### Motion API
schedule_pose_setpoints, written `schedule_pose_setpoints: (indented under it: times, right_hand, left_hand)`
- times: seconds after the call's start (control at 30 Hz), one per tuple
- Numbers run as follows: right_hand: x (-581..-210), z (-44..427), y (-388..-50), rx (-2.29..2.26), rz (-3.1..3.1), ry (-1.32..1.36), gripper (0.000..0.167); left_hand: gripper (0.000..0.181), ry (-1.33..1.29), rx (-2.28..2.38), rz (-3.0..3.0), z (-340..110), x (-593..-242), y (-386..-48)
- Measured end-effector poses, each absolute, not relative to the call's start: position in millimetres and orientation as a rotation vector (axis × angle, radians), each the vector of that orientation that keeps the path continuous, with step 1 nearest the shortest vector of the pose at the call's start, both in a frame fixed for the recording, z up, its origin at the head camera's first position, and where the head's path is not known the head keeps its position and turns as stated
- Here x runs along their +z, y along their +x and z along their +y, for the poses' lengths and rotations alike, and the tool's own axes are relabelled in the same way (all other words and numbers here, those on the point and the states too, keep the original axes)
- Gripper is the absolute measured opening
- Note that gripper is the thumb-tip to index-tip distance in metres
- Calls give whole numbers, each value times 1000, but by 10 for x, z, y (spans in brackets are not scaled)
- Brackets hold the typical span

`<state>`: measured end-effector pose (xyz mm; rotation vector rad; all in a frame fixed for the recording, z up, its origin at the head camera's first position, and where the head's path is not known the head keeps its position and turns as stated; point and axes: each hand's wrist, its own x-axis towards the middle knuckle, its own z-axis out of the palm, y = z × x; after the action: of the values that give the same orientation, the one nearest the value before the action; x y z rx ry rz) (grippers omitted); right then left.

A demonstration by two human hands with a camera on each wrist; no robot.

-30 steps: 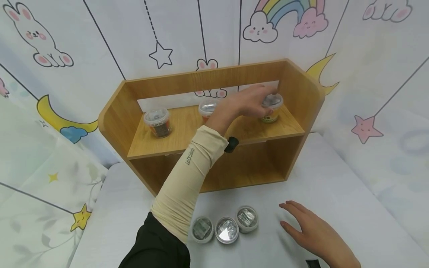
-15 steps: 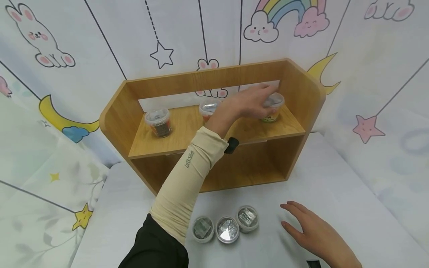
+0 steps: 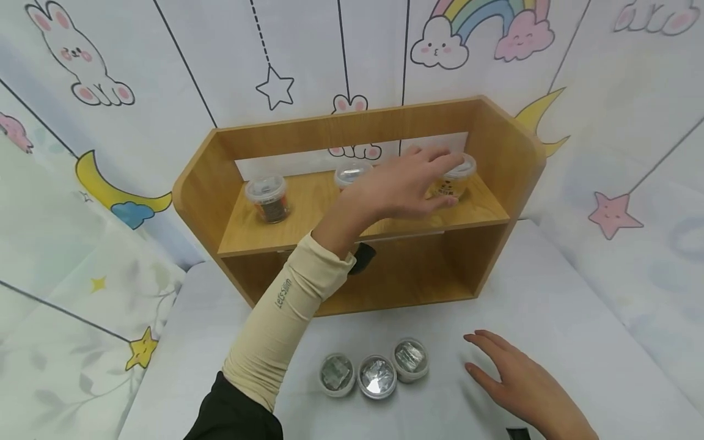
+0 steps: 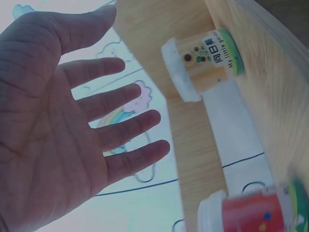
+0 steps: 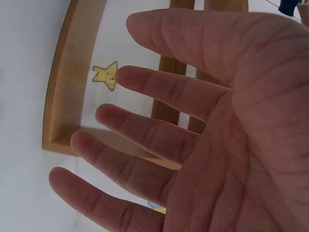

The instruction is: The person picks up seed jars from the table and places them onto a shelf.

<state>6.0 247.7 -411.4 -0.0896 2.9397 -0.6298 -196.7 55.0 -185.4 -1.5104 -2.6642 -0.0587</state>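
My left hand (image 3: 398,186) is beside a clear-lidded small tub with a yellow label (image 3: 452,186) at the right of the wooden shelf's upper board (image 3: 308,229). In the left wrist view its fingers are spread, and a gap separates them from that yellow tub (image 4: 207,60). Partly behind my left hand stands an orange-red tub (image 3: 352,174). A tub with dark contents (image 3: 269,201) is at the board's left end. My right hand (image 3: 522,385) hovers over or rests by the white table, fingers extended, holding nothing; its palm (image 5: 217,159) shows in the right wrist view.
Three lidded tubs stand together in front of the shelf: a left one (image 3: 337,374), a middle one (image 3: 377,377) and a right one (image 3: 410,359). The shelf's side panels (image 3: 514,159) flank the upper board. A cartoon-printed cloth (image 3: 308,49) hangs behind.
My left hand has drawn back slightly from the yellow tub, its fingers coming off it. The tub stays on the board. My right hand keeps its pose. The head view has shifted slightly.
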Motion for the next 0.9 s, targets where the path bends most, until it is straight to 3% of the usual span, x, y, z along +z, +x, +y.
schedule_pose_setpoints:
  times: [0.43, 0.9]
  right_hand:
    - [-4096, 2452, -20, -598, 2958, -127, 52]
    - [-4069, 2444, -75, -586, 2988, -141, 53]
  left_hand:
    - [63, -1596, -198, -2415, -10, -2140, -1667]
    - [58, -1423, -273, -2391, -615, -2630, -1237]
